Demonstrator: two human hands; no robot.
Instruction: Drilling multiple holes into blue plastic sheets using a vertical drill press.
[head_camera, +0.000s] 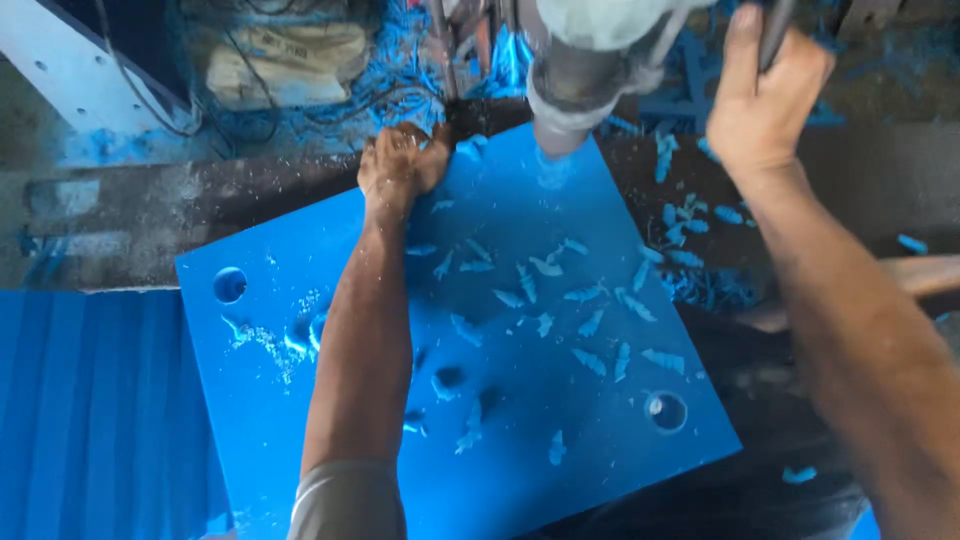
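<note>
Blue and hard-looking plastic, cut as a thick square blue slab (560, 400), smooth and matt, laid flat and turned corner-on across the dark, dusty desk (120, 215). Bored through already near two corners, with one round hole (229, 285) at the left and another (666, 411) at the right, both clean-edged. Strewn over the middle with curled blue shavings (590, 360), short and twisted like little screws, plus a fine pale dust. Flanked at the near left by a ribbed blue sheet (90, 400), grooved in straight lines. Crossed from the near edge by a bare forearm out of a grey sleeve (345, 500). Pinned at its far edge by the left hand (400, 160), dust-speckled, palm down, fingers bent over the rim and gripping it, probably to keep the plate from turning under the tool. Met just right of that hand by the grey metal drill spindle (565, 110), round and heavy, standing down onto the far part of the plate, with a pale ring where the two meet. Worked from higher up by the right hand (760, 100), fingers wrapped tight around a dark feed lever (775, 30), likely for pressing the spindle down. Backed by more blue swarf and cables, too cluttered to sort out.
</note>
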